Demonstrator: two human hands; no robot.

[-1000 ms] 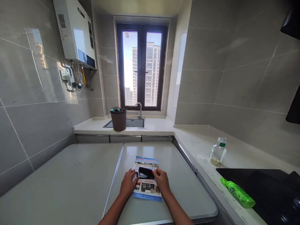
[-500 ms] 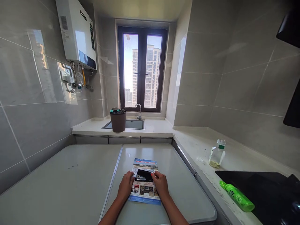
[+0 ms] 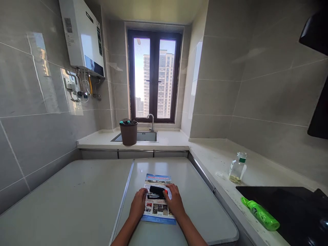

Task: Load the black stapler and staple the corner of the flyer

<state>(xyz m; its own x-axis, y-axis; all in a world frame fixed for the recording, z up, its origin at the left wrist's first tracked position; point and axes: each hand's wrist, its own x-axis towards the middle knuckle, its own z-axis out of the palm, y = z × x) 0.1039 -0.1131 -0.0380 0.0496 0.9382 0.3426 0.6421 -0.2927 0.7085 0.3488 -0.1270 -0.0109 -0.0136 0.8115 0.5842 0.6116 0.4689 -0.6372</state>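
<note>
A small flat black case [image 3: 157, 190] lies on a printed paper flyer [image 3: 160, 218], with thin silver metal pieces [image 3: 153, 196] along its near left part. Their exact kind is too small to make out. My right hand [image 3: 175, 201] has its thumb and forefinger at the right end of the case, where a small red spot shows between them. My left hand [image 3: 138, 202] rests at the flyer's left edge with curled fingers, the fingertips close to the left end of the case. Whatever those fingertips hold, if anything, is hidden.
The flyer lies on a pale folding table [image 3: 94, 201] with a metal seam. On the right counter stand a glass jar [image 3: 236, 169] and a green bottle [image 3: 263, 215] beside a black cooktop [image 3: 282, 201]. A brown bin [image 3: 128, 134] stands by the sink [image 3: 147, 136].
My right fingers have spread and moved further over the right end of the case. The silver pieces appear lower against it, and my left fingertips sit slightly apart from them.
</note>
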